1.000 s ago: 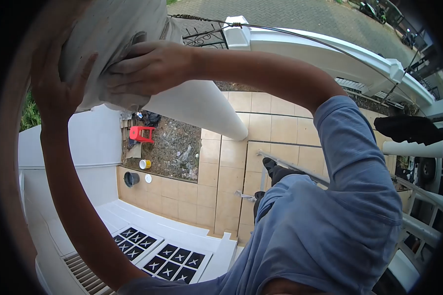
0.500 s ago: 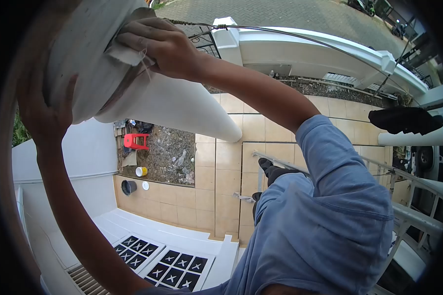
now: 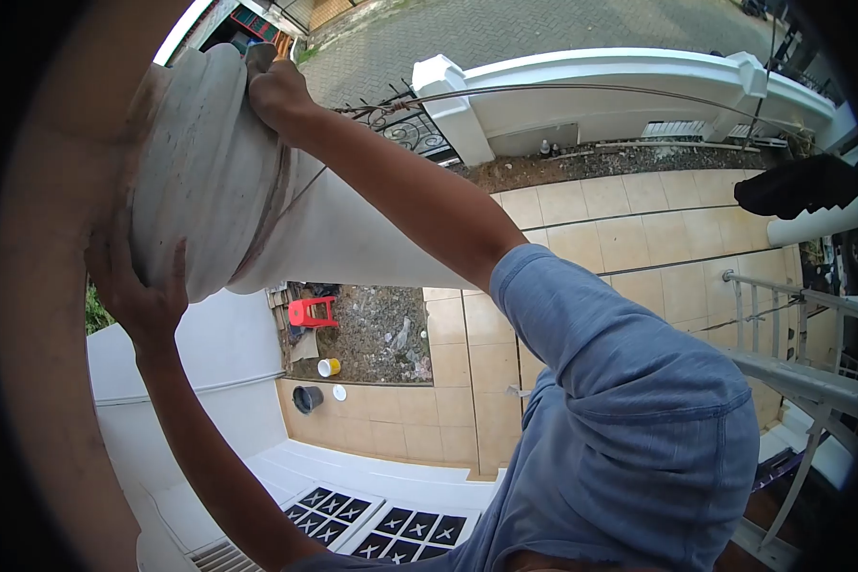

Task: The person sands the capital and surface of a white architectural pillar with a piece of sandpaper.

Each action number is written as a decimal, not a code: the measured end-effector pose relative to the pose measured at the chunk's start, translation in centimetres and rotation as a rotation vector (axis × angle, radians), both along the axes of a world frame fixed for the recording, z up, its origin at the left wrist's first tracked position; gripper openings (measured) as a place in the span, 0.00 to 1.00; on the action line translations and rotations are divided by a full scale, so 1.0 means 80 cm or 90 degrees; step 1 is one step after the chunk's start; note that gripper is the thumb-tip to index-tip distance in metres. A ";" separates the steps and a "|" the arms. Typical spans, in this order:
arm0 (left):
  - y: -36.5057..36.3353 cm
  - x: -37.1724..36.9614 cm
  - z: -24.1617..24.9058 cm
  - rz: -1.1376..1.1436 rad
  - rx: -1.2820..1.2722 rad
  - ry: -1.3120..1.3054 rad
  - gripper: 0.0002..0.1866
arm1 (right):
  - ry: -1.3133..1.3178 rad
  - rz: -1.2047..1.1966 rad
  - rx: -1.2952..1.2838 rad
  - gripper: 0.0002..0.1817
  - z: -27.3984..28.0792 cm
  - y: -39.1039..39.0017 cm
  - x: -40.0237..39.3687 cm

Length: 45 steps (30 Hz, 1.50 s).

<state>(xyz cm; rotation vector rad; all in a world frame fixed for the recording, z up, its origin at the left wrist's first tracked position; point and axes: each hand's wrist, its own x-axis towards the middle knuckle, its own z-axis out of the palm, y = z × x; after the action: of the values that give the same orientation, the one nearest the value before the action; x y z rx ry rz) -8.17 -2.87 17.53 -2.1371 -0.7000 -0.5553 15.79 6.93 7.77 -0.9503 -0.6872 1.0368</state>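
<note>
The rounded, stepped top of a white column [image 3: 195,162] fills the upper left, with brownish stains and scuffs on its mouldings. My left hand [image 3: 148,300] rests against its near side, fingers spread and thumb apart, the fingertips partly in shadow. On the far side, my right hand [image 3: 281,95] is curled against the moulding's edge. From its fingers sticks out a dark grey bit of a folded sheet of sandpaper [image 3: 260,55]; most of it is hidden. The smooth column shaft [image 3: 353,224] runs down toward the tiled floor.
Far below lie the tiled floor [image 3: 400,410], a red stool [image 3: 313,312], a dark bucket [image 3: 307,398] and a yellow-white tub [image 3: 329,367]. A metal ladder [image 3: 801,377] stands at the right. A cable [image 3: 582,88] crosses near my right forearm.
My right hand has moved with the sandpaper across the moulding to its far edge. My left hand stays on the column, while the view has shifted.
</note>
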 end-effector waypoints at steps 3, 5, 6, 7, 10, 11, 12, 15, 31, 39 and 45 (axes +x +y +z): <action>0.002 0.004 0.004 0.009 0.013 -0.001 0.34 | -0.193 -0.261 0.329 0.14 -0.048 -0.086 -0.044; -0.003 0.003 0.004 0.004 -0.016 -0.005 0.34 | -0.237 -0.272 0.361 0.14 -0.059 -0.095 -0.049; -0.005 0.004 0.004 0.004 -0.024 0.003 0.34 | -0.219 -0.217 0.333 0.14 -0.048 -0.096 -0.039; -0.004 0.006 0.004 -0.003 0.002 0.012 0.35 | -0.237 -0.134 0.187 0.15 -0.032 -0.081 -0.025; -0.002 0.015 0.003 -0.009 0.037 0.025 0.35 | -0.237 -0.013 0.024 0.14 -0.012 -0.042 0.006; -0.003 0.013 0.003 -0.011 0.055 0.041 0.34 | -0.213 0.017 0.013 0.13 -0.013 -0.039 0.005; -0.005 0.013 0.002 -0.011 0.053 0.041 0.34 | -0.213 0.019 0.011 0.13 -0.031 -0.055 -0.013; -0.004 0.014 0.002 -0.025 0.050 0.029 0.33 | -0.330 -0.460 0.477 0.13 -0.072 -0.098 -0.055; -0.004 0.017 0.003 -0.008 0.014 0.020 0.35 | -0.238 -0.251 0.419 0.13 -0.062 -0.105 -0.047; -0.005 0.009 0.000 0.003 -0.012 -0.030 0.34 | -0.325 -0.130 0.154 0.13 -0.046 -0.060 -0.025; -0.009 0.011 0.000 0.016 0.005 0.016 0.35 | -0.215 -0.059 0.010 0.19 -0.017 -0.039 -0.007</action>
<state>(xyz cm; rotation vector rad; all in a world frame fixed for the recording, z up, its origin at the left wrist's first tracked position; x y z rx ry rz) -7.27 -3.60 17.50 -2.1212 -0.7084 -0.5152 15.25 3.79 6.43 -1.1469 -0.9183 0.7949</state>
